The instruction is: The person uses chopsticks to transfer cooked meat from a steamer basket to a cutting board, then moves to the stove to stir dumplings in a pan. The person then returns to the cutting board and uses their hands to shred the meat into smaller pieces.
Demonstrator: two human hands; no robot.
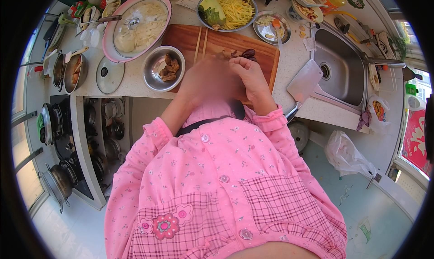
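Over the wooden cutting board my right hand has its thumb and fingertips close together; whether something small is between them cannot be told. My left hand is mostly lost in a blurred patch, so its fingers and anything in them are hidden. Dark reddish-brown food pieces lie on the board just beyond my right hand. A pair of wooden chopsticks rests on the board beyond my left hand. Left of that hand, a steel bowl holds several brown chunks of food.
A lidded pink-rimmed basin and a glass lid are at left. Behind the board are a bowl of yellow shreds and a steel plate. A cleaver lies at right, beside the sink.
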